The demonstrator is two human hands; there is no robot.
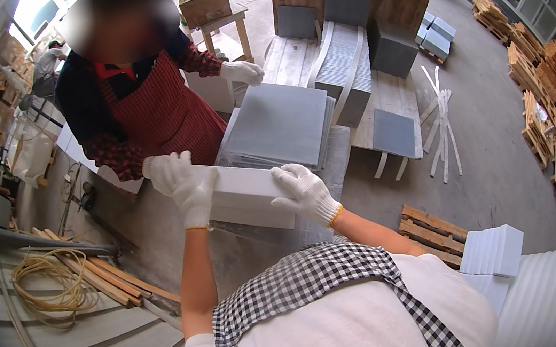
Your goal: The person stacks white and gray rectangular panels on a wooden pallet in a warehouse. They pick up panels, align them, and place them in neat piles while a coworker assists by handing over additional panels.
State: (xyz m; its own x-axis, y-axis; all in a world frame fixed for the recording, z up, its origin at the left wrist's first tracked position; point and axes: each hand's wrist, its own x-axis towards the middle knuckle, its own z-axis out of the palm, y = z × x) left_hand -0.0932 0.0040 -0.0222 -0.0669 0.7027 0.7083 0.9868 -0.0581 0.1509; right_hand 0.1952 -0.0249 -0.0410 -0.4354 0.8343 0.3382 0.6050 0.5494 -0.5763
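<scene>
A long white box-like block (244, 186) lies across the near side of the work surface, in front of a stack of square grey panels (278, 121). My left hand (198, 196), in a white knit glove, grips its left end. At the right end my right hand (305, 194), gloved alike, holds the block with fingers over the top edge and thumb on the near side. A co-worker's gloved hand (160, 171) overlaps the area beside my left hand. The co-worker's other gloved hand (244, 73) is by the stack's far left corner.
Across from me stands the co-worker in a red apron (166, 121). Beyond the stack, strapped grey panels (344, 59) stand on a wooden bench. White strips (441, 124) lie on the floor to the right. Pallets (433, 230), white blocks (492, 250) and a coiled hose (54, 287) are nearby.
</scene>
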